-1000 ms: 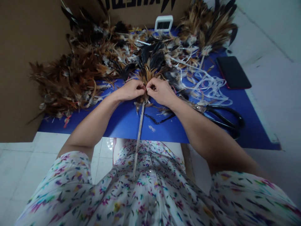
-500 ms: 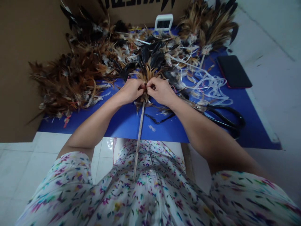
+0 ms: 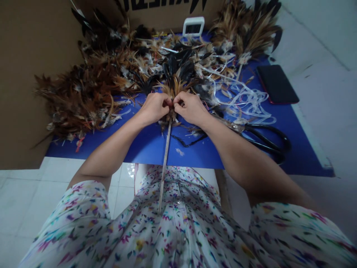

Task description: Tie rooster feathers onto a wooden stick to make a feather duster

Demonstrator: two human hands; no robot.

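A bundle of brown and black feathers [image 3: 176, 86] sits around the upper end of a thin stick [image 3: 166, 149], whose lower end reaches over my lap. My left hand [image 3: 157, 107] and my right hand [image 3: 189, 107] meet at the base of the bundle, fingertips pinched and nearly touching. What exactly is between the fingertips is too small to make out. Beneath the hands, short fluffy feathers stick out around the stick. A black twisted strip [image 3: 189, 143] lies on the blue table just right of the stick.
Loose feathers [image 3: 83, 93] cover the left and back of the blue table [image 3: 195, 156]. On the right are tangled white ribbon [image 3: 245, 100], black-handled scissors [image 3: 264, 137], a dark phone-like device [image 3: 277, 84] and a feather bunch [image 3: 245, 33]. A white digital device [image 3: 193, 26] stands before cardboard [image 3: 167, 16].
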